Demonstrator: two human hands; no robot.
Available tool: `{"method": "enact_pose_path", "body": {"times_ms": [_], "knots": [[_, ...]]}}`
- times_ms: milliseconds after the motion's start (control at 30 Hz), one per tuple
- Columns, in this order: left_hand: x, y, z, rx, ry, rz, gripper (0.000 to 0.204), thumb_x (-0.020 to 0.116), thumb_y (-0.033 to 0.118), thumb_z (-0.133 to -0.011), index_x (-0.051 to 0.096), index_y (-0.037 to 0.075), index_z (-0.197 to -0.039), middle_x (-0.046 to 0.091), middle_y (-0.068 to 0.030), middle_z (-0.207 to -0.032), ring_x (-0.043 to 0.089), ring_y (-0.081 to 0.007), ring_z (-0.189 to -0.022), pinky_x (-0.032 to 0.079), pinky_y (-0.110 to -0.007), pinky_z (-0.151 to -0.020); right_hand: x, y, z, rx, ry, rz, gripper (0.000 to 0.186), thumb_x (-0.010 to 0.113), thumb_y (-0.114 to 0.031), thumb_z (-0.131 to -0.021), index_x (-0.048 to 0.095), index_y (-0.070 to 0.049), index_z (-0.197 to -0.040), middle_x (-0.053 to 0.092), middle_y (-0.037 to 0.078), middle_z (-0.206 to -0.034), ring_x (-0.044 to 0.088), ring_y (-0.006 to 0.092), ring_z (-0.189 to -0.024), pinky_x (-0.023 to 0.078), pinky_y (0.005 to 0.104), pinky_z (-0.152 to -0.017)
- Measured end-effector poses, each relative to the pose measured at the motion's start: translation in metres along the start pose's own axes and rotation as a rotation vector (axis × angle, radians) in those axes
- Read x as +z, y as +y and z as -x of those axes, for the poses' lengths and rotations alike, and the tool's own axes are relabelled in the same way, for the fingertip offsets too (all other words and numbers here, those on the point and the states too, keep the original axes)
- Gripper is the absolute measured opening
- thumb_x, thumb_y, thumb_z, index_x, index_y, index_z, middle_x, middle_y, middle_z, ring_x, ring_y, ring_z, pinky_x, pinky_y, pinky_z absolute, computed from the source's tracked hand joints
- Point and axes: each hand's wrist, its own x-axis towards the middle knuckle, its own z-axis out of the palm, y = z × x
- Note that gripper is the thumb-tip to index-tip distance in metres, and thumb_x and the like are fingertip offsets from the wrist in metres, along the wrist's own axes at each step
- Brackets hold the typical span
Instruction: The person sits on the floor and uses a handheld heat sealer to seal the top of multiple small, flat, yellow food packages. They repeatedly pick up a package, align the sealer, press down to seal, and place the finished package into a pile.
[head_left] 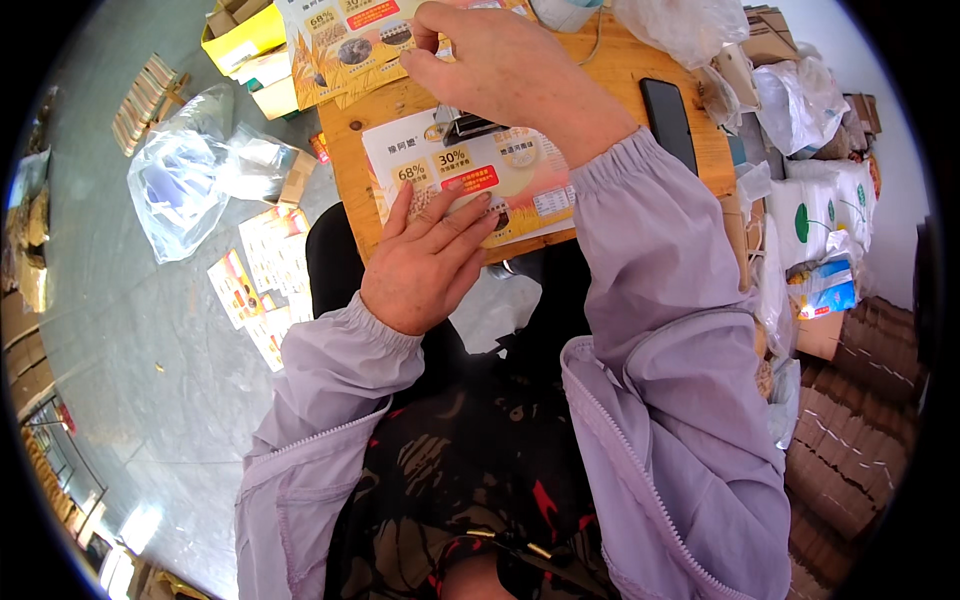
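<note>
On the wooden table, a printed sheet is pressed flat by the open left hand, and behind it another sheet is pinched by the right hand.

Both arms are seen entering from the lower edge, clad in loose lilac sleeves gathered at the wrists. The left hand is laid palm down, its fingers stretched forward and slightly spread, the thumb held out to the left side. The left forearm is bent inward from the elbow. The right arm is raised and extended farther forward, the forearm angled up and to the left. The right hand is held with knuckles uppermost, its fingertips drawn together with the thumb in a pinch at the left. The hands are kept well apart.
</note>
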Motion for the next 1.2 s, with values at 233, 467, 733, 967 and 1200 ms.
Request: {"method": "enact_pose_path", "body": {"times_ms": [233, 467, 733, 967, 1200], "knots": [[-0.001, 0.002, 0.003, 0.001, -0.027, 0.003, 0.042, 0.069, 0.016, -0.088, 0.065, 0.015, -0.130, 0.060, -0.0038, -0.140, 0.049, -0.0277, -0.138, 0.027, -0.057, -0.117, 0.007, 0.005, 0.004, -0.038, 0.109, -0.005, 0.031, 0.060, -0.040, -0.090, 0.063, -0.009, -0.092, 0.066, 0.010, -0.075, 0.064, 0.0321, -0.071, 0.051, 0.0419, -0.072], [-0.002, 0.000, 0.003, 0.023, -0.042, -0.050, 0.049, 0.070, 0.021, -0.089, 0.059, 0.016, -0.137, 0.057, -0.0047, -0.144, 0.046, -0.0288, -0.140, 0.027, -0.058, -0.117, -0.055, -0.001, 0.005, -0.124, 0.302, -0.174, 0.035, 0.066, -0.039, -0.086, 0.061, -0.005, -0.093, 0.067, 0.010, -0.077, 0.065, 0.0268, -0.070, 0.049, 0.0389, -0.064], [0.005, 0.006, 0.017, 0.098, -0.074, -0.137, 0.053, 0.070, 0.013, -0.086, 0.058, 0.015, -0.137, 0.056, -0.0047, -0.144, 0.048, -0.0281, -0.138, 0.032, -0.055, -0.116, -0.119, 0.025, 0.071, -0.069, 0.395, -0.252, 0.025, 0.070, -0.024, -0.092, 0.055, -0.005, -0.091, 0.044, -0.002, -0.063, 0.040, 0.0061, -0.059, 0.032, 0.0258, -0.054], [-0.013, 0.018, 0.023, 0.084, 0.093, 0.022, 0.044, 0.064, -0.002, -0.084, 0.065, 0.009, -0.126, 0.067, -0.0096, -0.126, 0.063, -0.0300, -0.120, 0.048, -0.047, -0.105, -0.123, 0.059, 0.104, -0.026, 0.451, -0.200, 0.023, 0.067, -0.021, -0.096, 0.051, -0.007, -0.088, 0.035, -0.008, -0.066, 0.030, 0.0034, -0.062, 0.024, 0.0241, -0.055], [-0.080, 0.015, -0.032, -0.148, 0.620, 0.088, 0.028, 0.062, -0.013, -0.088, 0.072, -0.001, -0.111, 0.076, -0.0140, -0.106, 0.073, -0.0255, -0.102, 0.055, -0.030, -0.091, -0.154, 0.073, 0.126, 0.114, 0.414, -0.197, 0.027, 0.069, -0.023, -0.091, 0.050, -0.005, -0.085, 0.036, -0.002, -0.061, 0.033, 0.0075, -0.059, 0.029, 0.0270, -0.054]]}}
